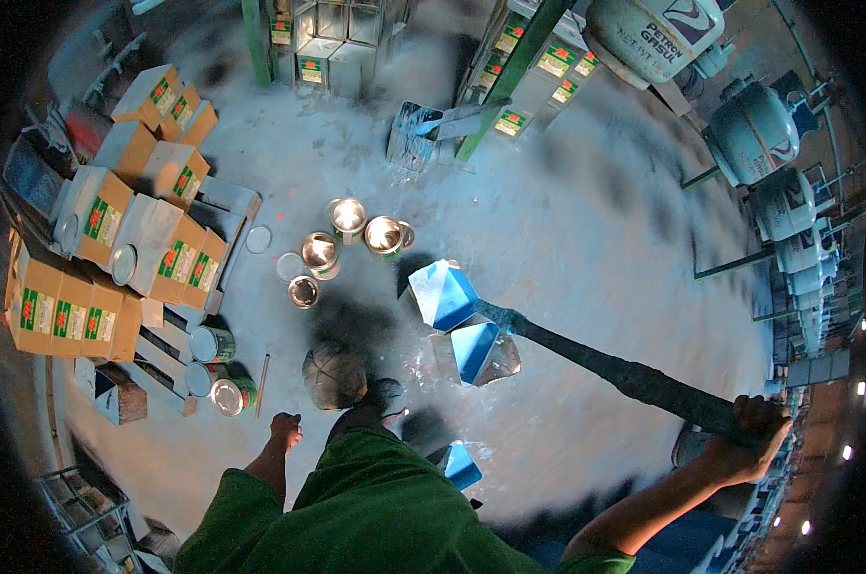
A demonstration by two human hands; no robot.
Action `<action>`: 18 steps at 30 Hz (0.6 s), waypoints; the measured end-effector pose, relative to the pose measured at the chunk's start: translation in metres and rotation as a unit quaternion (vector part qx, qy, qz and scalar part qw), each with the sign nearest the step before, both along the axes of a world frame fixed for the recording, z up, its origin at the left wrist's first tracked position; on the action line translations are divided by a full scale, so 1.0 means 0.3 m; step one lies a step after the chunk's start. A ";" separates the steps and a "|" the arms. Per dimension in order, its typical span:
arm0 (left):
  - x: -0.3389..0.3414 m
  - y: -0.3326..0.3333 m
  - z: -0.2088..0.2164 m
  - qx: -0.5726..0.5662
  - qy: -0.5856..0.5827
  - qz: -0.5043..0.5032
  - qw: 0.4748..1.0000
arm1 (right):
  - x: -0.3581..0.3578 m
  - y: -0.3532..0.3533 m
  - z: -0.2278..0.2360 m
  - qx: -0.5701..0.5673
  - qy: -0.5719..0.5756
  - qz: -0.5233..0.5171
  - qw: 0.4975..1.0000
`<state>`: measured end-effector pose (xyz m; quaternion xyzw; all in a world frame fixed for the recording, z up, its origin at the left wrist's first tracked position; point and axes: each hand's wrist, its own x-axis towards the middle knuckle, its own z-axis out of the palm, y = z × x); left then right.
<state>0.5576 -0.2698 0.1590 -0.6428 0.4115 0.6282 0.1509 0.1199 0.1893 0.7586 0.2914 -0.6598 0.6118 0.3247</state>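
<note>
My right hand (760, 438) is wrapped round the thick end of a long dark pole (620, 368), out at the right. The pole slants down and away to the left. Its far end meets an angular blue-and-white tin (443, 295); whether it is fixed to it or only touches it, I cannot tell. Against this tin lies a second angular tin with a blue face (473, 352). My left hand (286, 430) hangs low at my left side, fingers curled, with nothing visible in it. Close to it, a thin reddish rod (262, 386) lies on the floor.
Round open tins (348, 215) stand ahead on the bluish floor. Cartons (98, 220) are stacked on a pallet at left, with lidded cans (230, 396) beside it. Gas cylinders (754, 129) line the right. A rounded brown object (334, 375) lies by my foot, a blue-faced piece (462, 466) nearby.
</note>
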 end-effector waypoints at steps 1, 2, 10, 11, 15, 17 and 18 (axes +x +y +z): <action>-0.019 0.002 0.006 -0.004 0.012 0.012 1.000 | 0.003 -0.017 0.003 0.025 0.015 -0.084 0.996; -0.045 -0.001 0.007 -0.014 -0.002 0.019 1.000 | 0.005 -0.035 0.003 0.038 0.028 -0.132 0.990; -0.280 -0.059 0.010 0.095 0.311 0.179 0.929 | -0.003 -0.072 -0.046 -0.105 -0.048 0.169 0.979; -0.298 -0.060 0.027 0.049 0.277 0.120 0.952 | -0.005 -0.082 -0.053 -0.101 -0.037 0.192 0.976; -0.328 -0.075 0.028 0.023 0.180 0.014 0.983 | -0.064 -0.164 -0.052 -0.169 -0.025 0.210 0.963; -0.337 -0.088 -0.038 0.013 0.114 0.012 0.993 | -0.137 -0.240 -0.038 -0.202 -0.029 0.181 0.962; -0.330 -0.115 -0.079 0.050 0.102 0.026 0.993 | -0.185 -0.287 -0.030 -0.219 -0.037 0.145 0.964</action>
